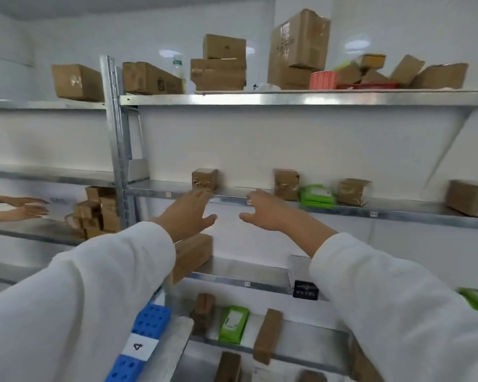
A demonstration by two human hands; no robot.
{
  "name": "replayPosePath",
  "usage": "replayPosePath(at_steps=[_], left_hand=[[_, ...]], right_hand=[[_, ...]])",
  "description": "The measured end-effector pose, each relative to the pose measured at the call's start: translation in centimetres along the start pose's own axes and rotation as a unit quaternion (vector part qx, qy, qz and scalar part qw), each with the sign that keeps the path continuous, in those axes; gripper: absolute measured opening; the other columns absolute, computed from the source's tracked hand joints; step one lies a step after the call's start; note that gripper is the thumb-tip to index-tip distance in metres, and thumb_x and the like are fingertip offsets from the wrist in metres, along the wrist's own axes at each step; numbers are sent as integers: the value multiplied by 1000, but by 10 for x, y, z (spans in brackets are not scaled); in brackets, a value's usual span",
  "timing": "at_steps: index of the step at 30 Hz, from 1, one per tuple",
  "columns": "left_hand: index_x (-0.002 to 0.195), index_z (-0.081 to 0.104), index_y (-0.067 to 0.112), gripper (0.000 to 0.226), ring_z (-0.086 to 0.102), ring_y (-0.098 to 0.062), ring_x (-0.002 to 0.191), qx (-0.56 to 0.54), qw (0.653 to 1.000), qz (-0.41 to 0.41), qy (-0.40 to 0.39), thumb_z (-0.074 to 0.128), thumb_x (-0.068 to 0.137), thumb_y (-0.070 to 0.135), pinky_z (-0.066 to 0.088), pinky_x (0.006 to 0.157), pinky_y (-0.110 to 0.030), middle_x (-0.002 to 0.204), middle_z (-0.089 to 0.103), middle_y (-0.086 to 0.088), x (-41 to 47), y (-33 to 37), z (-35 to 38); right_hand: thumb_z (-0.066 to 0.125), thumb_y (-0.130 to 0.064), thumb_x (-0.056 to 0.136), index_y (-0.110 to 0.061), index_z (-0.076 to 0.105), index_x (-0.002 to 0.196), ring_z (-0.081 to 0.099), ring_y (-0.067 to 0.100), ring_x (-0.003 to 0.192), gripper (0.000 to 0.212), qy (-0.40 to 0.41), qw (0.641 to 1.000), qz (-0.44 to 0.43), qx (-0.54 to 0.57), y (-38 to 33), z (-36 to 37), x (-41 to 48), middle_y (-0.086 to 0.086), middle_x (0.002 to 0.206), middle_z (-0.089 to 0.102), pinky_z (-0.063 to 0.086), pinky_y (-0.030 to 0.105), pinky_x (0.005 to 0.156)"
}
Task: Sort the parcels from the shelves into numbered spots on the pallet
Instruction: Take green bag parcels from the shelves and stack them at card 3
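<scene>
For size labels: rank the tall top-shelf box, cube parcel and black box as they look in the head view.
1. tall top-shelf box
2. cube parcel and black box look alike; their distances from the camera differ, so they are left unranked.

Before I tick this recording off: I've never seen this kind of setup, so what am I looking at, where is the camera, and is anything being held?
There is no machine here. A person works with bare hands, and the single picture comes from a camera worn on their head, looking forward at metal shelving. The left hand and right hand, in white sleeves, reach toward the middle shelf with fingers spread. Neither holds anything. The left fingers are right at a small cardboard box, but contact is unclear. Further right on that shelf stand more brown boxes and green packets. At the bottom left is a blue pallet with a label reading 4. Another person's hands show at the left edge.
</scene>
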State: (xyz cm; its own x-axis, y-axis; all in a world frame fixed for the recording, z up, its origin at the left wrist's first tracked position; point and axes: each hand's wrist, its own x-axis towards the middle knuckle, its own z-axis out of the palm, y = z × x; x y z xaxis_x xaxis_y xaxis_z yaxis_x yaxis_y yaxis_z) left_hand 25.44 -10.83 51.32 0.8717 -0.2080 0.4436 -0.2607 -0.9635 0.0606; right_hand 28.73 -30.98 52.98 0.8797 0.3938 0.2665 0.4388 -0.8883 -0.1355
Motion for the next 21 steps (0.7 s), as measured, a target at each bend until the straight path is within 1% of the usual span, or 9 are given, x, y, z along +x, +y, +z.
replayPosePath(at_steps=[2, 6, 9, 11, 13, 15, 19, 21], left_hand=[[142, 40, 14, 55, 39, -22, 133, -13, 999, 30, 4, 53, 95, 39, 32, 108, -34, 145, 43, -5, 15, 40, 8], [142, 41, 13, 54, 38, -21, 134, -47, 996, 72, 12, 53, 95, 38, 30, 109, -32, 145, 44, -4, 41, 102, 19], [136, 46, 11, 49, 44, -23, 127, -28, 994, 104, 11, 52, 95, 37, 33, 106, -32, 137, 50, -6, 60, 132, 27], [132, 48, 9, 46, 46, -25, 123, -11, 992, 122, 22, 51, 94, 35, 33, 104, -31, 133, 53, -7, 76, 148, 30], [129, 50, 7, 43, 47, -26, 120, -22, 990, 134, 25, 52, 93, 31, 33, 101, -31, 130, 54, -9, 92, 160, 36], [122, 52, 5, 38, 48, -28, 116, -38, 989, 143, 18, 52, 93, 29, 35, 97, -32, 125, 55, -11, 109, 170, 44], [113, 54, 5, 34, 48, -28, 115, -61, 985, 159, 3, 53, 92, 30, 40, 95, -36, 120, 54, -10, 149, 180, 70], [116, 53, 5, 35, 47, -27, 114, -52, 984, 173, 5, 51, 92, 32, 40, 95, -37, 120, 54, -11, 168, 182, 82]], right_hand=[[55, -42, 92, -8, 49, 123, 54, 27, 109, 47, 7, 999, 34, -5, 40, -7, -22, 9, 126, 50, 45, 34, 84], [54, -45, 92, -10, 46, 131, 54, 25, 112, 53, 17, 995, 99, 20, 101, -25, -59, 8, 130, 52, 47, 40, 94], [54, -44, 93, -10, 45, 134, 54, 25, 112, 54, 24, 992, 124, 27, 133, -36, -76, 9, 130, 53, 47, 39, 95], [54, -39, 94, -8, 47, 131, 55, 25, 111, 49, 35, 990, 137, 29, 150, -42, -84, 10, 127, 55, 47, 36, 92], [53, -35, 95, -6, 51, 126, 55, 25, 109, 43, 44, 988, 148, 25, 168, -46, -87, 11, 125, 54, 45, 34, 86], [52, -34, 95, -5, 51, 125, 54, 26, 110, 42, 47, 985, 162, 19, 185, -45, -85, 13, 126, 54, 43, 33, 84], [49, -38, 97, -4, 40, 134, 47, 28, 121, 51, 49, 982, 182, 19, 213, -38, -64, 13, 137, 44, 40, 35, 93], [47, -41, 97, -4, 36, 136, 42, 28, 126, 55, 60, 982, 180, 16, 224, -34, -49, 14, 141, 39, 38, 36, 97]])
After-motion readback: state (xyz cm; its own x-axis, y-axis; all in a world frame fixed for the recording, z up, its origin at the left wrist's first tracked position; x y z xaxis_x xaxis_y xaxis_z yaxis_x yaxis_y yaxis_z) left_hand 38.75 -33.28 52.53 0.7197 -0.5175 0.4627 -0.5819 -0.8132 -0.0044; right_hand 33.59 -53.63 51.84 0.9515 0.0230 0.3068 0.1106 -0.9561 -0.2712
